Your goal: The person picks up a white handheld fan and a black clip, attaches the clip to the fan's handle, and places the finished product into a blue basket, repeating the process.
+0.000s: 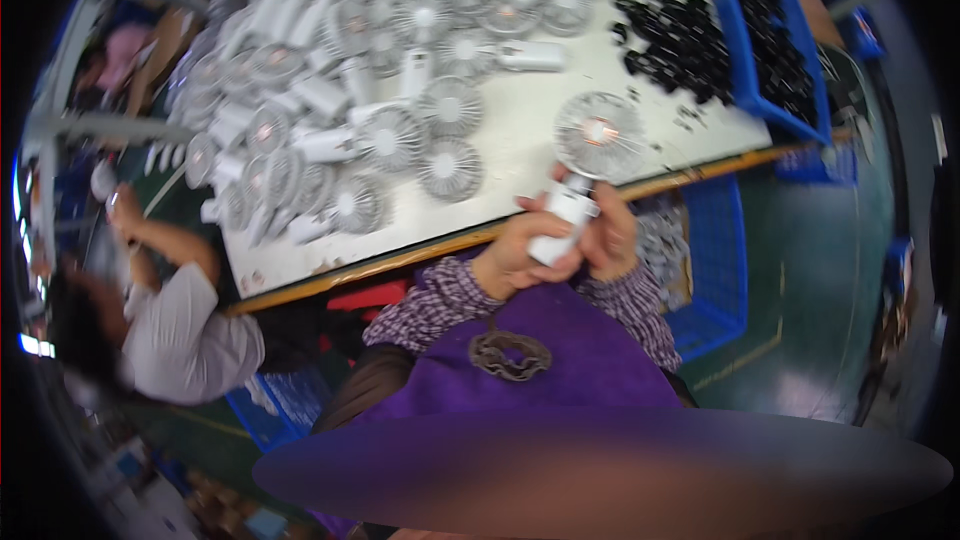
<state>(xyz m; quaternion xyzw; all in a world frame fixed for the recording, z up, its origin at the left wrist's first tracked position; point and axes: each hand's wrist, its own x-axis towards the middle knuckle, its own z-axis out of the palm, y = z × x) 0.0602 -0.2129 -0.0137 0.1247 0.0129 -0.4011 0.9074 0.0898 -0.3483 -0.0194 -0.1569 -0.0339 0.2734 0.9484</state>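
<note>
A white handheld fan (566, 222) is held between my two hands over the table's front edge, its round caged head pointing away from me. My left hand (522, 248) wraps round the handle from the left, fingers closed. From the right, my right hand (609, 238) grips the handle near its neck; some of its fingers are hidden behind the fan. Many more white fans (450, 168) lie heaped across the left and middle of the white table (540, 200). Small black parts (672, 38) are piled beyond the fan, to the right.
A blue bin (745, 70) of black parts rests at the table's right end. Below the edge, at my right, stands a blue crate (722, 270) with pale parts beside it. A co-worker in a white shirt (190, 340) sits at my left, another fan-like piece in hand.
</note>
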